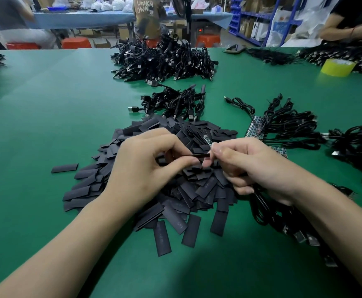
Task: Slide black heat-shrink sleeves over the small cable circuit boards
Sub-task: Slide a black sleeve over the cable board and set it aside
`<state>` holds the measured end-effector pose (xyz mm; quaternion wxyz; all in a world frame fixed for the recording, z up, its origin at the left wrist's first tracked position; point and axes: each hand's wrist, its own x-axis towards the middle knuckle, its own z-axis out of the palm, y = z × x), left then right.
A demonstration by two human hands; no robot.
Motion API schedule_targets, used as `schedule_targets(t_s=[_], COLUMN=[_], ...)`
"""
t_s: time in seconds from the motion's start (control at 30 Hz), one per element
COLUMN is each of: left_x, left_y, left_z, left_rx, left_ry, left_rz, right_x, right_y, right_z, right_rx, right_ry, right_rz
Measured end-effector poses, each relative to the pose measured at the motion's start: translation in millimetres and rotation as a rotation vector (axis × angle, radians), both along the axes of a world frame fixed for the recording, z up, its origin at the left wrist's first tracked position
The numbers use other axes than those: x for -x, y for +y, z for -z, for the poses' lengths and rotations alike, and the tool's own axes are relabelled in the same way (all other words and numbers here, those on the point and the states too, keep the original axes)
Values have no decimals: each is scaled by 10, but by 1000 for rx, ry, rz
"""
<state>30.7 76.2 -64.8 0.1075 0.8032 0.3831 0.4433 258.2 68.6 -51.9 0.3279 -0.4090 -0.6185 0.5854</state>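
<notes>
A heap of flat black heat-shrink sleeves (175, 190) lies on the green table (46, 125) in front of me. My left hand (145, 166) pinches one black sleeve (200, 155) edge-on above the heap. My right hand (255, 168) holds a small circuit board (207, 139) between thumb and forefinger, its free end pointing up and left, just above the sleeve's right end. The board's black cable (261, 209) runs down out of my right fist. Board and sleeve sit close together, and the board is outside the sleeve.
Unsleeved boards with cables (259, 127) lie to the right. A small bundle of USB cables (175, 102) sits beyond the heap, a big pile (165, 59) farther back. A yellow tape roll (337, 66) stands far right. Other people work at the back and the right edge.
</notes>
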Motion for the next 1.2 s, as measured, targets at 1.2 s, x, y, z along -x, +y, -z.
schedule_targets(t_s=[1.2], left_x=[47], left_y=[63], left_z=[76], left_rx=[12], left_ry=[-19], left_rz=[-98], right_x=[-13], right_y=[14], right_z=[-39], right_rx=[-370], right_ry=[-527], right_rz=[36])
